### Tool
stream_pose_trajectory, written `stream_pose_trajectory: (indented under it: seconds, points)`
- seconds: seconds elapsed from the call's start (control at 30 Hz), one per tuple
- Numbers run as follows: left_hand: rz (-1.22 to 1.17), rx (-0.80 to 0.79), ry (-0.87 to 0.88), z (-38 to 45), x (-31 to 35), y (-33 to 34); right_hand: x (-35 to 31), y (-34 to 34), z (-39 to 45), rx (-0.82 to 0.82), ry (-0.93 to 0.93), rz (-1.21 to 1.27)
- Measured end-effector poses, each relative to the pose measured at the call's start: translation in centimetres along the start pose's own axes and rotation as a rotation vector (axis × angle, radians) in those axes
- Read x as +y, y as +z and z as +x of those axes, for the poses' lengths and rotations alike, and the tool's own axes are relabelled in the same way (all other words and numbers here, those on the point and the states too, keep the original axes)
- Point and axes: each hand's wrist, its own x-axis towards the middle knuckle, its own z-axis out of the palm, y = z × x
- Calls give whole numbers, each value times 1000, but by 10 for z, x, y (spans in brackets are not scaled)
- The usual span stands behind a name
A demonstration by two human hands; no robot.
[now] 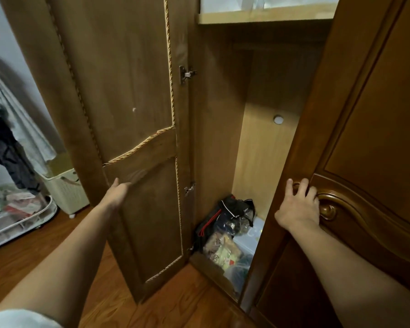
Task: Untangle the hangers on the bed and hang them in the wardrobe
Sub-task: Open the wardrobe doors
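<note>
Head view: left hand (117,192) flat against the left door (128,91), fingers straight, grip holding nothing. Right hand (298,204) grip curled over the right door's (369,138) carved handle (327,209). Wardrobe (265,150) centre frame, bags (227,233) on its floor. No hangers or bed visible. Best swing both doors fully wide.

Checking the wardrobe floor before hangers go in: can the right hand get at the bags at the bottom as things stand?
Probably yes. Both doors stand open and nothing blocks the gap down to the bags, but the right hand is gripping the right door's handle and must let go first.
</note>
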Motion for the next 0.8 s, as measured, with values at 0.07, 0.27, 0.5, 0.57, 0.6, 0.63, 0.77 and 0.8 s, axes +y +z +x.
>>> stream_pose_trajectory:
  seconds: [0.07,0.27,0.5,0.57,0.6,0.63,0.77,0.8]
  points:
    - [-9,-1,-16,-2,4,7,0,-2,1,-25,5,-8]
    - [29,-58,-51,-11,-7,4,-2,-9,3,-95,28,26]
    - [76,-16,-63,-52,-38,-20,-36,-10,-16,-66,47,16]
    - [70,-47,-84,-69,-53,-34,-67,-13,-34,-122,-91,2]
    - [81,-66,-80,-83,-57,-40,-85,-15,-44,-183,-153,26]
    - [87,-74,-78,-94,-67,-48,-106,-18,-55,-249,-212,60]
    - [98,-109,-89,-145,-108,-86,-197,-22,-116,-360,-486,132]
    - [90,-109,-98,-158,-120,-96,-216,-22,-133,-378,-554,138]
